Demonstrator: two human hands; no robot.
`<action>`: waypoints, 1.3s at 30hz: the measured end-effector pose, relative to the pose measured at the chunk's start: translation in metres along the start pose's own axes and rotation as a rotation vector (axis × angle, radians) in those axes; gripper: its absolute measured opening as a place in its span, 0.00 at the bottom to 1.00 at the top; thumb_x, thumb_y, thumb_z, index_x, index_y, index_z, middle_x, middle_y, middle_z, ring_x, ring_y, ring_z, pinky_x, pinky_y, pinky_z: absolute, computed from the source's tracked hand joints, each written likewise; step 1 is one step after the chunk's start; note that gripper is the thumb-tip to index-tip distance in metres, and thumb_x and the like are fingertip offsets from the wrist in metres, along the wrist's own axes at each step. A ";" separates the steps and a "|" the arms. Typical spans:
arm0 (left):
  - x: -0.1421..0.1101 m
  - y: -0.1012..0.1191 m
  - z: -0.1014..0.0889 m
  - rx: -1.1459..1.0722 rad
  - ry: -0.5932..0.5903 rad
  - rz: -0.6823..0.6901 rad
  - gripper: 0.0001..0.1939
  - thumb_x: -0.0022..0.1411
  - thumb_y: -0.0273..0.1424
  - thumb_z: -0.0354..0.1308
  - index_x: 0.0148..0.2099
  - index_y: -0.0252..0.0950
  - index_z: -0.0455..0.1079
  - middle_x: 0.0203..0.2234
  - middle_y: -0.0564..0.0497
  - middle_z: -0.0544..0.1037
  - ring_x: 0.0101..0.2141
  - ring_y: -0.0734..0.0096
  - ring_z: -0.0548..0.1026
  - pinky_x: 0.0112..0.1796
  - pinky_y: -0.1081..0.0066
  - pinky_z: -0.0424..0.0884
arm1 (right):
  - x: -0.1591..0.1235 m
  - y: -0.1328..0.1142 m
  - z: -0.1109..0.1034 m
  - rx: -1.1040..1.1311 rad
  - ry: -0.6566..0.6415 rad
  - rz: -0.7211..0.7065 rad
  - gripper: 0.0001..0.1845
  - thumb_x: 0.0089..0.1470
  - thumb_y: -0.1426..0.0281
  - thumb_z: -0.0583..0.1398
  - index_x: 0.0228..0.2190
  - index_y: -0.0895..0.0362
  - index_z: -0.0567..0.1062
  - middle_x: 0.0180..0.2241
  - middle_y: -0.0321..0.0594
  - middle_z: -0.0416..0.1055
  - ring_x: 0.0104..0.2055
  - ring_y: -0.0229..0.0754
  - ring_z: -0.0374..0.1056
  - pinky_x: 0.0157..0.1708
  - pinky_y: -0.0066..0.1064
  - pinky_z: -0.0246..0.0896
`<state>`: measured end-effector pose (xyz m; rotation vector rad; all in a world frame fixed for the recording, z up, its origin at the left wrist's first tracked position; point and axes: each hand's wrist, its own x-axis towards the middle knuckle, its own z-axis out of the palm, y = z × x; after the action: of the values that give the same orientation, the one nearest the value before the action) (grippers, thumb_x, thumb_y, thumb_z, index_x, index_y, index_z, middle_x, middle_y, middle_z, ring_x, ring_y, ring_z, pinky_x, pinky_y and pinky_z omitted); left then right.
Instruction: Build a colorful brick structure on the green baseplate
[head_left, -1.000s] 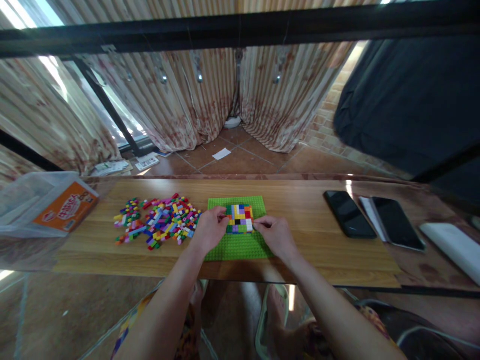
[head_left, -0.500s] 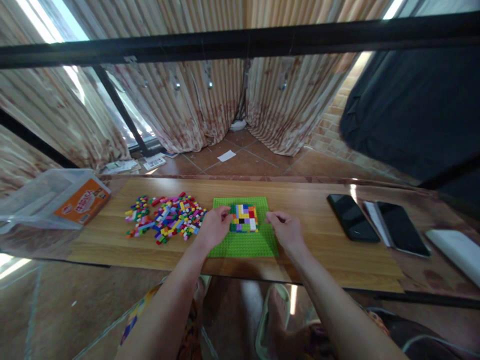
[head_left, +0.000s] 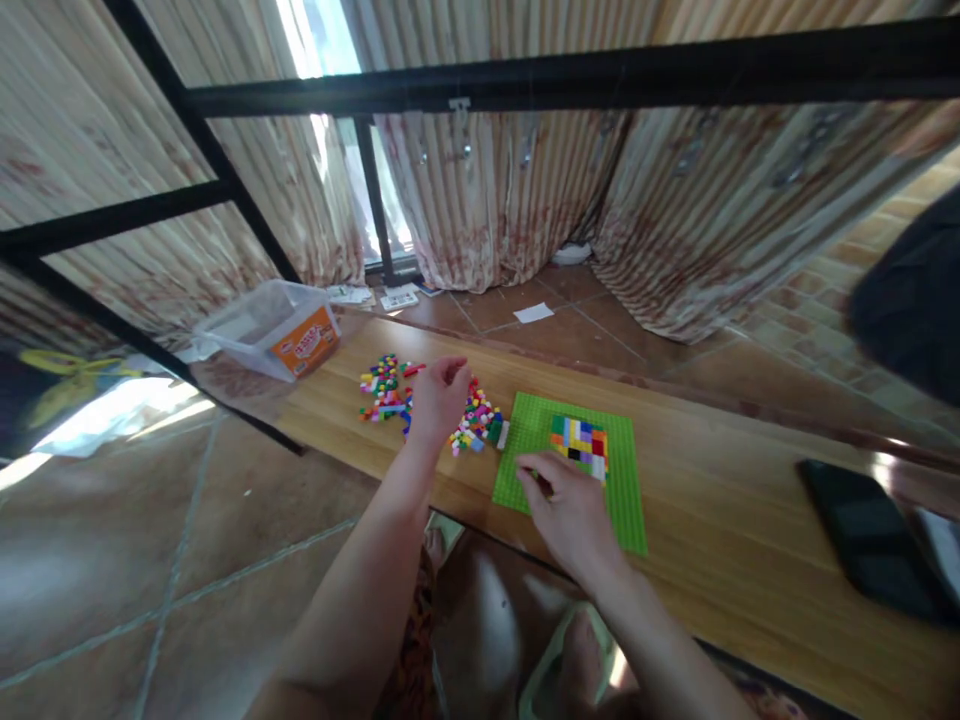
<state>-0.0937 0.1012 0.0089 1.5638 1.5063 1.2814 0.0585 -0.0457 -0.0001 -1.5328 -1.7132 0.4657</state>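
My left hand [head_left: 441,398] hovers over the pile of loose toy bricks [head_left: 480,420], hiding its middle. Its fingers are loosely curled, with a gap between thumb and forefinger and no brick visible in it. Right of the pile lies a green studded baseplate [head_left: 626,500]. On it is a low mosaic of multicoloured building bricks [head_left: 581,440], set close together. My right hand [head_left: 570,510] is above the baseplate's near part, covering the mosaic's lower left corner. Its thumb and forefinger come together in a pinch; whatever is between the tips cannot be made out.
A clear plastic box [head_left: 262,325] with an orange label stands at the left end of the wooden table [head_left: 705,500]. A black phone [head_left: 874,530] lies to the right. Dark metal bars [head_left: 570,85] run across in front of the curtains.
The view has turned left. My left hand has gone from the mosaic to above the brick pile. My right hand has moved from the baseplate's right edge to its near left part.
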 end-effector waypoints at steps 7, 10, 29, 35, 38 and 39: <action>0.002 -0.008 -0.011 -0.059 0.021 -0.002 0.12 0.56 0.30 0.55 0.40 0.31 0.75 0.28 0.51 0.79 0.30 0.73 0.74 0.32 0.75 0.69 | 0.020 -0.001 0.048 -0.098 -0.099 0.004 0.11 0.58 0.72 0.54 0.36 0.55 0.77 0.35 0.41 0.73 0.36 0.41 0.70 0.40 0.31 0.62; 0.004 -0.009 -0.016 -0.087 0.032 -0.012 0.12 0.56 0.29 0.55 0.40 0.30 0.75 0.29 0.50 0.79 0.30 0.73 0.74 0.33 0.75 0.69 | 0.023 -0.009 0.061 -0.127 -0.151 -0.026 0.11 0.59 0.71 0.54 0.36 0.54 0.77 0.36 0.41 0.73 0.37 0.40 0.69 0.40 0.30 0.62; 0.008 -0.018 -0.024 -0.163 -0.039 -0.014 0.10 0.53 0.31 0.58 0.37 0.32 0.76 0.27 0.50 0.79 0.29 0.72 0.75 0.31 0.75 0.70 | 0.037 -0.031 0.087 -0.333 -0.117 0.086 0.10 0.60 0.69 0.54 0.35 0.57 0.76 0.36 0.43 0.75 0.38 0.42 0.70 0.37 0.30 0.61; 0.001 -0.012 -0.013 -0.034 -0.117 0.048 0.11 0.56 0.30 0.56 0.38 0.31 0.76 0.29 0.48 0.80 0.30 0.70 0.76 0.32 0.73 0.70 | 0.030 -0.017 0.031 0.195 0.121 0.081 0.10 0.57 0.65 0.58 0.34 0.54 0.79 0.34 0.38 0.78 0.35 0.39 0.72 0.38 0.28 0.64; -0.012 -0.001 -0.001 0.051 -0.217 0.083 0.10 0.57 0.28 0.55 0.38 0.31 0.76 0.30 0.48 0.80 0.31 0.69 0.77 0.33 0.73 0.71 | 0.027 0.010 -0.013 0.315 0.245 0.284 0.15 0.53 0.59 0.60 0.36 0.55 0.80 0.31 0.38 0.78 0.30 0.39 0.71 0.30 0.29 0.65; -0.017 0.004 0.004 0.072 -0.261 0.097 0.10 0.57 0.27 0.55 0.39 0.31 0.76 0.31 0.47 0.80 0.32 0.69 0.77 0.34 0.72 0.72 | 0.025 0.021 -0.028 0.327 0.261 0.345 0.16 0.53 0.58 0.59 0.36 0.56 0.80 0.32 0.39 0.78 0.29 0.40 0.71 0.29 0.29 0.66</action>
<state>-0.0862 0.0846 0.0068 1.7928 1.3384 1.0366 0.0934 -0.0234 0.0103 -1.5690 -1.1149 0.6539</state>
